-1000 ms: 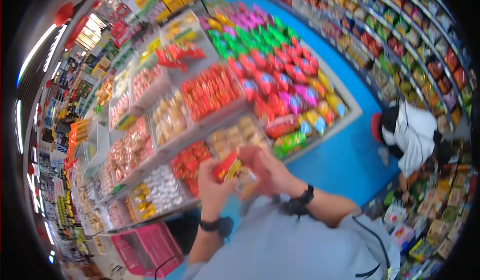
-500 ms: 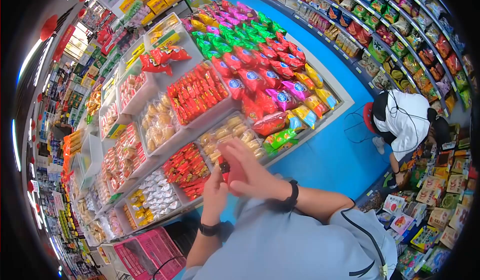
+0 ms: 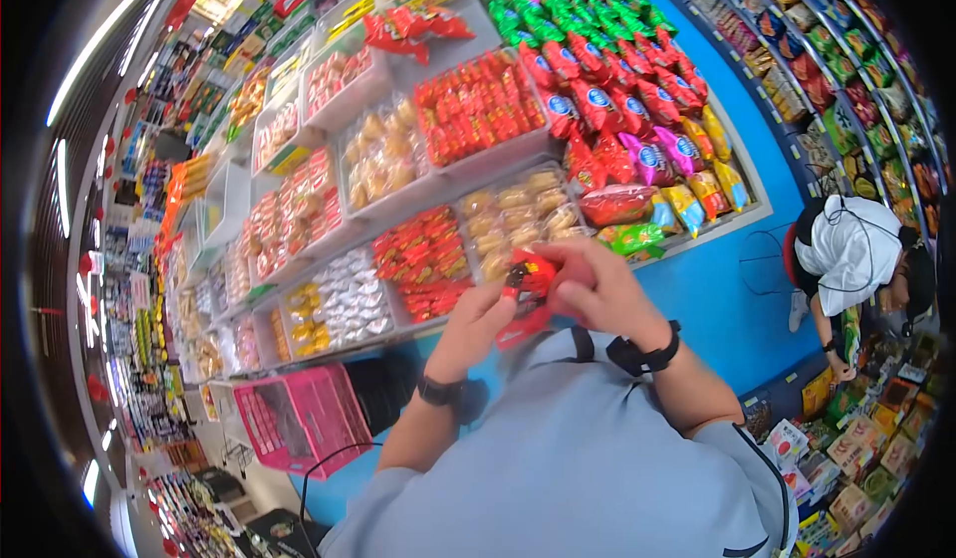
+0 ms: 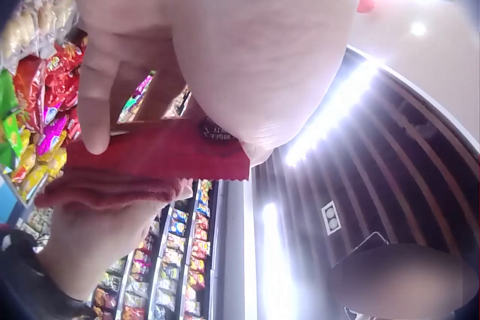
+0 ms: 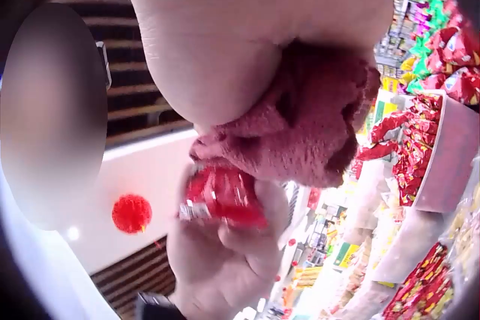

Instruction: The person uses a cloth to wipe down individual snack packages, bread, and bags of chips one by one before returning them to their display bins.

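Both hands are together in front of the chest, over the near edge of the snack display. My left hand (image 3: 473, 324) grips a small red snack packet (image 3: 528, 277) between thumb and fingers. In the left wrist view the packet (image 4: 154, 147) shows its jagged end and a dark label with white print. My right hand (image 3: 612, 294) holds a dark red cloth (image 5: 311, 125), bunched under its thumb and fingers. The cloth lies against the packet in both wrist views.
Bins of red packets (image 3: 423, 259), wrapped cakes (image 3: 523, 210) and silver-wrapped pieces (image 3: 349, 304) stand ahead. A pink basket (image 3: 299, 414) is at lower left. A person in a white shirt (image 3: 851, 249) bends by the shelves at right, beyond the blue floor (image 3: 697, 304).
The head view has swung, so the display sits further right and higher. My right hand, flatter over the packet half a second ago, now has its fingers more curled at the packet.
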`<state>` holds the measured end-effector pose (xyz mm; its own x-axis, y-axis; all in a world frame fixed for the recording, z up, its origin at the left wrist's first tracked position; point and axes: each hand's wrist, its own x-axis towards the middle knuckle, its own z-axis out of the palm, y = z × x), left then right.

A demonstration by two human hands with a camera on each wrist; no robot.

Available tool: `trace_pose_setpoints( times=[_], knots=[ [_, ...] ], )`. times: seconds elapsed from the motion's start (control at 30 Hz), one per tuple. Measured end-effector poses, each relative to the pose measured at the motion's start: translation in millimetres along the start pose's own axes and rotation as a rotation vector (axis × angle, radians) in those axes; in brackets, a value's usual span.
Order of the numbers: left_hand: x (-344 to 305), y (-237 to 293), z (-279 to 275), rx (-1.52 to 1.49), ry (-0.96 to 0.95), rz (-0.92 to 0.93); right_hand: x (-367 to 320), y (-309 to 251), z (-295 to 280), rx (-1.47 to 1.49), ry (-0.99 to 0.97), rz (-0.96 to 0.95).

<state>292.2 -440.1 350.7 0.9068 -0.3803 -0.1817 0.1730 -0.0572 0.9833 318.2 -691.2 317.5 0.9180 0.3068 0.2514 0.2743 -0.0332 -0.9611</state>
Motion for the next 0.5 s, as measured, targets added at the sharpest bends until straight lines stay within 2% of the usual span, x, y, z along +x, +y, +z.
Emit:
trace_pose_setpoints(
  times=[0.03, 0.1, 0.17, 0.2, 0.23, 0.27, 0.33, 0.43, 0.5],
  knots=[
    [-1, -2, -2, -0.044, -0.029, -0.008, -3, -1, -6, 0.159, -0.029, 0.181],
    [-4, -8, -10, -0.003, -0.169, -0.145, -5, 5, -13, 0.420, 0.007, 0.265],
    [-2, -6, -10, 0.009, -0.263, -0.218, -6, 6, -15, 0.615, 0.033, 0.273],
    [-1, -7, -2, -0.012, -0.214, -0.197, -4, 2, -10, 0.687, 0.031, 0.245],
    [0, -8, 6, -0.030, -0.165, -0.179, 0, -10, 0, 0.620, -0.048, 0.204],
    [-2, -7, 10, -0.047, -0.118, -0.163, 1, -10, 2, 0.414, -0.116, 0.155],
    [-4, 4, 4, -0.006, -0.156, -0.229, 0, -14, 7, 0.045, -0.172, 0.067],
    [-7, -5, -6, 0.039, -0.236, -0.224, -2, 9, 7, -0.146, -0.121, -0.061],
    [-12, -11, -8, 0.026, -0.219, -0.222, -3, 14, 6, -0.172, -0.131, -0.019]
  ],
)
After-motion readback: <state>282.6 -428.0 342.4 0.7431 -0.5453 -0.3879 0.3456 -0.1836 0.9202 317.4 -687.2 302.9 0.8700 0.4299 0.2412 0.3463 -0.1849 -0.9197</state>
